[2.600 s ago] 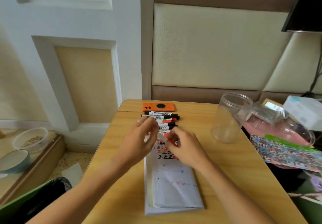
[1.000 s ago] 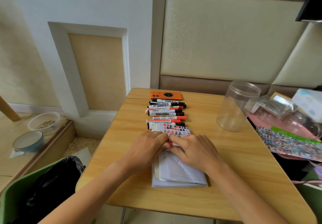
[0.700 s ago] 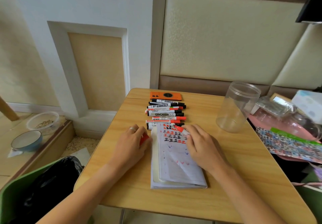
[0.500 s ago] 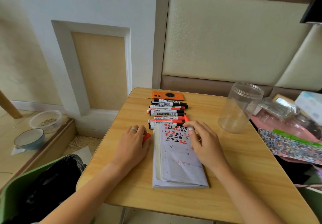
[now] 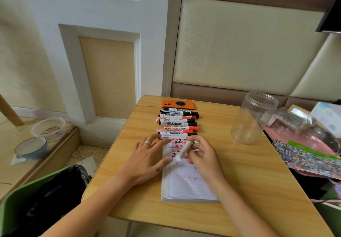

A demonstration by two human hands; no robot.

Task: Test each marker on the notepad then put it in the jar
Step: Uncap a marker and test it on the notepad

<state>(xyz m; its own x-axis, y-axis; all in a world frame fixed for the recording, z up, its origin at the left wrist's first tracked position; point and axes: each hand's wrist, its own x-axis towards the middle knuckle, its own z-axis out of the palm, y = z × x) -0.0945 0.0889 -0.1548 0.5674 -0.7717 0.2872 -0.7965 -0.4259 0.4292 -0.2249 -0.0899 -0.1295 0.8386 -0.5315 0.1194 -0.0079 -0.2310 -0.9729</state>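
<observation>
On the wooden bench (image 5: 249, 172) a notepad (image 5: 186, 185) lies open, its far end covered in red and black test marks. The right hand (image 5: 202, 155) hovers over that far end with its grip clenched round a white marker (image 5: 183, 149), fingers and thumb curled about the barrel; the marker slants with its blunt end toward 7 o'clock and its writing end hidden behind the fingers. The left hand (image 5: 147, 155) rests flat at 9 o'clock of the pad, fingers straight and released, fingertips touching the pad's left edge; a ring shows on one finger and a bit of red peeks out beneath the hand, too small to tell what it is. At 12 o'clock of the pad a row of markers (image 5: 178, 123) lies side by side, caps red and black, with an orange phone (image 5: 177, 104) just beyond them. The clear jar (image 5: 252, 117) stands upright at 2 o'clock, well apart from the hands, with no marker visible inside.
</observation>
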